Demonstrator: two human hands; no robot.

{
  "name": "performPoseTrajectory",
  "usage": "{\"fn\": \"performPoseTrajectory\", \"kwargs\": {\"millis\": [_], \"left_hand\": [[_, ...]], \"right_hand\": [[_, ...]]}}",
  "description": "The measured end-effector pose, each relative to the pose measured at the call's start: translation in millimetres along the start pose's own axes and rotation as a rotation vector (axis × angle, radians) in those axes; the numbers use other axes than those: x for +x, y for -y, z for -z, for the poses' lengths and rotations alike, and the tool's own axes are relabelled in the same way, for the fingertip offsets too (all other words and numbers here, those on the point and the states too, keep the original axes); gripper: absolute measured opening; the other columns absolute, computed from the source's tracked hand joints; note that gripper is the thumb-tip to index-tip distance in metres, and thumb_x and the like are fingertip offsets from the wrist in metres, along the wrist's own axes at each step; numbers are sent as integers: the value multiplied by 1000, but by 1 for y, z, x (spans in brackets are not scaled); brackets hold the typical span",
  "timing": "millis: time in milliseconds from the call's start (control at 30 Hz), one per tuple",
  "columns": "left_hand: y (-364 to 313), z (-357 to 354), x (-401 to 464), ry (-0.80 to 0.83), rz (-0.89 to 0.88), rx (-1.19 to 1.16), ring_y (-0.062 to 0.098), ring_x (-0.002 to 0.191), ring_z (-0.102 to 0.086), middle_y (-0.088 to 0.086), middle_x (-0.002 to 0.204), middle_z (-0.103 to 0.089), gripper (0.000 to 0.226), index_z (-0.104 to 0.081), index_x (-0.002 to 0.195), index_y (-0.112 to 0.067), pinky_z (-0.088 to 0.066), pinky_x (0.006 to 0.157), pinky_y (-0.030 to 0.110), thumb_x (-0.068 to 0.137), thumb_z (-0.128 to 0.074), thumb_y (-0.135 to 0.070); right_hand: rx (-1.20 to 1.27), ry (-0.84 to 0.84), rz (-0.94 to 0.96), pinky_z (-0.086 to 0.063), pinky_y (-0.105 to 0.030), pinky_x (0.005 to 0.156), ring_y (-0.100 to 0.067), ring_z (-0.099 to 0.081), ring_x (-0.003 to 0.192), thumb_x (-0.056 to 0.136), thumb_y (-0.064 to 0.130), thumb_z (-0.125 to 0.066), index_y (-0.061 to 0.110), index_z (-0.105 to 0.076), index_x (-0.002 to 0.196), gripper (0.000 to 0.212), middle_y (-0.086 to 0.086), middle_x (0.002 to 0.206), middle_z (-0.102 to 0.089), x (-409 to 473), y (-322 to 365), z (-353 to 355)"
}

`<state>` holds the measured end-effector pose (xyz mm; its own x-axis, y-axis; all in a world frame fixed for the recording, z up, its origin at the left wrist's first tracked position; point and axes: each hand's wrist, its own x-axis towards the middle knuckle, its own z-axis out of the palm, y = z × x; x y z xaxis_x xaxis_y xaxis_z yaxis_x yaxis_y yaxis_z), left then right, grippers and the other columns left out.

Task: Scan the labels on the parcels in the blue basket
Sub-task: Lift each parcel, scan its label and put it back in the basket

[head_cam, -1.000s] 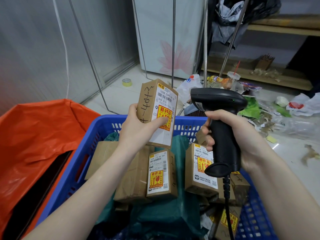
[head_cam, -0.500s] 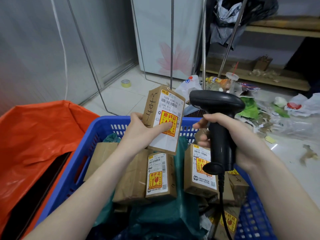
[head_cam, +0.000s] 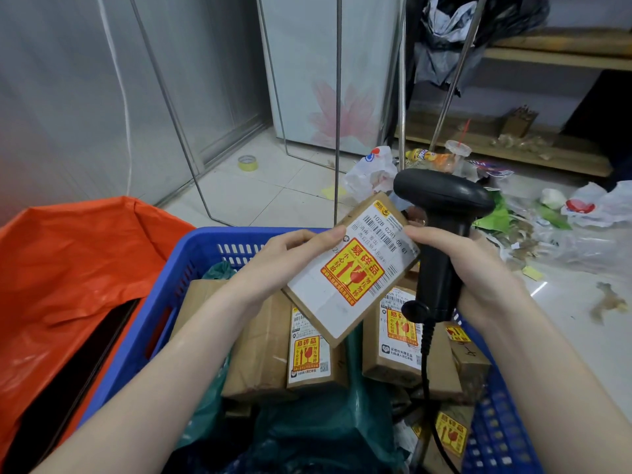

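My left hand (head_cam: 284,258) holds a small cardboard parcel (head_cam: 352,271) tilted over the blue basket (head_cam: 164,302), its white label with a yellow and red fragile sticker facing me. My right hand (head_cam: 478,271) grips the handle of a black barcode scanner (head_cam: 441,213), and its thumb touches the parcel's top right corner. The scanner head sits just above and behind the parcel. Several more labelled cardboard parcels (head_cam: 307,350) and a dark green plastic bag (head_cam: 321,436) lie in the basket below.
An orange plastic bag (head_cam: 75,268) sits left of the basket. Rubbish and plastic bags (head_cam: 554,227) litter the tiled floor to the right. Thin metal rack legs (head_cam: 338,107) stand behind the basket, with a tape roll (head_cam: 248,163) on the floor.
The parcel has been turned from upright to tilted and lowered toward the scanner. My right thumb now touches its corner, and the scanner has moved closer to it.
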<state>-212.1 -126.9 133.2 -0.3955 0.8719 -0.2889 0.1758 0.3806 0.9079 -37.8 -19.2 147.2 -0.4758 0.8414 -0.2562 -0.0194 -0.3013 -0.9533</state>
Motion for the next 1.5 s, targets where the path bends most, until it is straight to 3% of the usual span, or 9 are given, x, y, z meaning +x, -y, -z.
{"fn": "performPoseTrajectory", "kwargs": {"millis": [133, 233, 467, 567, 700, 833, 1033, 1267, 1500], "left_hand": [[0, 5, -2, 34, 21, 7, 8, 74, -73, -6, 82, -77, 51, -73, 92, -30, -51, 85, 29, 60, -56, -65], [0, 6, -4, 49, 61, 17, 7, 72, -73, -7, 77, -76, 47, -73, 84, -32, -48, 84, 31, 62, -53, -68], [2, 8, 2, -20, 34, -606, 21, 99, -65, 4, 110, -68, 53, -61, 111, -27, -50, 89, 38, 66, -57, -55], [5, 5, 9, -64, -11, -665, 17, 102, -68, 5, 116, -69, 70, -47, 131, -21, -54, 87, 31, 66, -68, -36], [15, 1, 19, -214, 49, -637, 15, 97, -69, 8, 110, -70, 64, -42, 129, -11, -58, 72, 24, 74, -73, -24], [32, 0, 34, -285, 81, -498, 11, 99, -65, 2, 111, -68, 53, -48, 124, -15, -54, 83, 29, 80, -68, -37], [67, -3, 70, -281, 172, -229, 15, 114, -55, -6, 120, -65, 65, -56, 127, -29, -43, 102, 40, 75, -53, -66], [90, -1, 106, -307, 275, -4, 20, 114, -51, -1, 120, -52, 56, -36, 135, -17, -45, 98, 38, 90, -46, -46], [107, 1, 115, -274, 260, 104, 29, 121, -48, 9, 140, -47, 47, -42, 137, -13, -46, 99, 46, 95, -43, -34]], "right_hand": [[-57, 35, 2, -56, -20, 51, -7, -72, 62, 77, 10, -72, 7, -63, 110, 34, -3, 82, -75, 1, -1, 1], [-74, 50, -26, -60, -27, 58, -15, -75, 70, 76, 8, -72, 6, -63, 113, 37, -5, 82, -79, 5, -3, 4], [88, -83, -115, -55, -22, 49, -13, -73, 60, 78, 8, -71, 1, -65, 115, 39, -7, 85, -77, 17, -6, 16], [105, -103, -116, -52, -19, 44, -10, -70, 54, 79, 11, -72, 4, -67, 111, 33, -4, 80, -76, 17, -8, 16], [64, -121, -75, -51, -17, 43, -9, -70, 51, 78, 9, -73, 5, -65, 109, 32, 5, 62, -75, 21, -14, 11], [-34, -135, -101, -56, -26, 51, -23, -67, 70, 76, 13, -74, 4, -64, 115, 42, -12, 93, -74, 34, -20, 6], [-142, -80, -142, -49, -27, 53, -18, -58, 63, 81, 16, -69, 3, -61, 112, 35, -8, 79, -63, 59, -38, -6], [-291, -2, -224, -52, -39, 83, -24, -61, 90, 81, 18, -68, 10, -63, 99, 21, -9, 94, -65, 91, -69, -19], [-280, 63, -292, -51, -45, 89, -21, -60, 80, 82, 9, -63, 10, -58, 90, 10, -9, 83, -63, 97, -84, -20]]}}
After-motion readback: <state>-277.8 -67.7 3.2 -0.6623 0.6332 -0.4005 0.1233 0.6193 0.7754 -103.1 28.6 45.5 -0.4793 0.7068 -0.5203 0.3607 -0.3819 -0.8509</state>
